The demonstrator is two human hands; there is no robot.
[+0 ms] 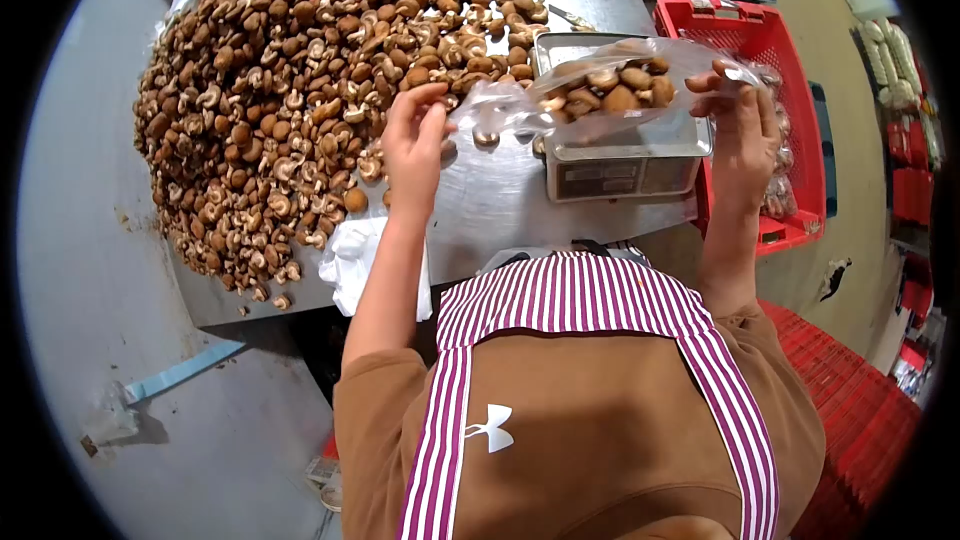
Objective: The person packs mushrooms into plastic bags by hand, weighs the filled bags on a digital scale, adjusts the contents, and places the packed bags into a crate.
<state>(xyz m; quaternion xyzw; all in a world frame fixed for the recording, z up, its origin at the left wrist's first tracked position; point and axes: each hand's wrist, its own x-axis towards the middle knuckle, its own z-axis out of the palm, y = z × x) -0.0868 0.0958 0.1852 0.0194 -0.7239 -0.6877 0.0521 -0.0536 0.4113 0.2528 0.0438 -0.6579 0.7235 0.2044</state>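
Observation:
A clear plastic bag of brown mushrooms [620,96] is stretched out sideways above a metal weighing scale [625,155]. My right hand [745,115] pinches the bag's right end. At the bag's twisted left end is my left hand [415,135], its fingers curled near the plastic; whether they grip it is hard to make out. A large heap of loose mushrooms [270,90] covers the metal table [480,210] to the left. White plastic bags [352,265] lie at the table's front edge, beside my left forearm.
A red crate [805,140] holding bagged mushrooms stands right of the scale. Stacked red crates [830,380] are at the lower right. A blue strip [185,372] lies at the lower left. Part of another person's hand shows at the top left.

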